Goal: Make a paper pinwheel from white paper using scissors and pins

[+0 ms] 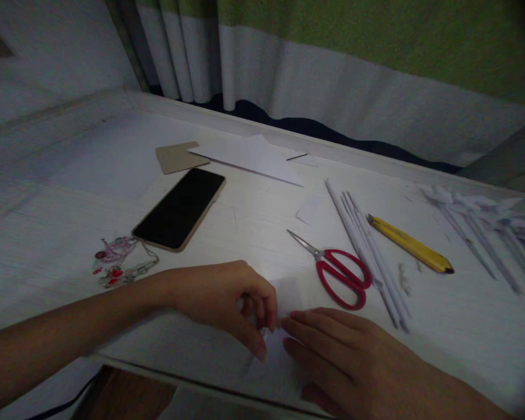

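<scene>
A piece of white paper lies near the table's front edge, partly covered by both hands. My left hand is over its left part, with fingers curled and thumb and forefinger drawn together. A small whitish bit shows between those two tips, too dim to name. My right hand lies flat along the paper's right side, fingers stretched out, tips close to the left hand. Just beyond it rest red-handled scissors, blades pointing away to the left.
Rolled paper sticks and a yellow box cutter lie to the right, with several paper pinwheels beyond. At left are a phone and a beaded charm. Cardboard and a white sheet lie farther back.
</scene>
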{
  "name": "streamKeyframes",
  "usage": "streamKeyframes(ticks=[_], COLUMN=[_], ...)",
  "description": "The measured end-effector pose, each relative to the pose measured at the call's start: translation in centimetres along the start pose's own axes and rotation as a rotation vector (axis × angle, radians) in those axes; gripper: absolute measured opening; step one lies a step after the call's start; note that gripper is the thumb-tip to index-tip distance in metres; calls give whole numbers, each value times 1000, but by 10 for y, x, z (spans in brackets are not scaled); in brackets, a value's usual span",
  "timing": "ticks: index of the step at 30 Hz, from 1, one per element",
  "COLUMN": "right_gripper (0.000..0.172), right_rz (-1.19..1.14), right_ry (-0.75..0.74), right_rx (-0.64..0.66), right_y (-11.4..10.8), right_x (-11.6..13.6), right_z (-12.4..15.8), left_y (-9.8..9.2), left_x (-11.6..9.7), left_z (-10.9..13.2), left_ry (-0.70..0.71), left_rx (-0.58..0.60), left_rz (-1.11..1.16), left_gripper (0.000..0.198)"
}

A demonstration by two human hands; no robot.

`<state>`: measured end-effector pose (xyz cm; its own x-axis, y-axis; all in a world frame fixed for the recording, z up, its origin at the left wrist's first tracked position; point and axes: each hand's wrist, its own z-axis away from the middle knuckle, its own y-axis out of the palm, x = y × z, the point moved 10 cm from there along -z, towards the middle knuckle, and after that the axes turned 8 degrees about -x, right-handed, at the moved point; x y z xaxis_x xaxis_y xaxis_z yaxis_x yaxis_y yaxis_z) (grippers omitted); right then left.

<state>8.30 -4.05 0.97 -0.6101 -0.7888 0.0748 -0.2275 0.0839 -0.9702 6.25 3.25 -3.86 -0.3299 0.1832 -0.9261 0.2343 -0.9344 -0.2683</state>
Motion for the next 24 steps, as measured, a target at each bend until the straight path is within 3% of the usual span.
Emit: streamKeyframes(ticks=[3, 8, 13, 15, 18, 21, 24], right_gripper=[27, 29, 33, 33, 29, 22, 17], right_rz=[-13, 81, 127, 62, -122, -412, -715], right_ry=[3, -211, -296, -236, 7, 251, 396], right_rx=[48, 33, 58, 52, 31, 27, 41], right_y=[5, 5, 5, 0, -6, -3, 7], right_x=[-4, 19, 30, 25, 1, -22, -33], right_z=[5, 5, 1, -4, -14, -17, -16], left_y=[1, 0, 0, 1, 4, 7, 7], left_x=[2, 2, 3, 4, 9, 11, 11], left_z=[-1, -2, -3, -4, -6, -5, -5], left_ry=[-1, -16, -43, -61, -134, -179, -176], left_rx=[1, -8, 4, 11, 40, 74, 73], left_rz=[12, 11, 45, 71, 125, 168, 179], left_gripper=[21, 21, 20, 19, 18, 18, 19])
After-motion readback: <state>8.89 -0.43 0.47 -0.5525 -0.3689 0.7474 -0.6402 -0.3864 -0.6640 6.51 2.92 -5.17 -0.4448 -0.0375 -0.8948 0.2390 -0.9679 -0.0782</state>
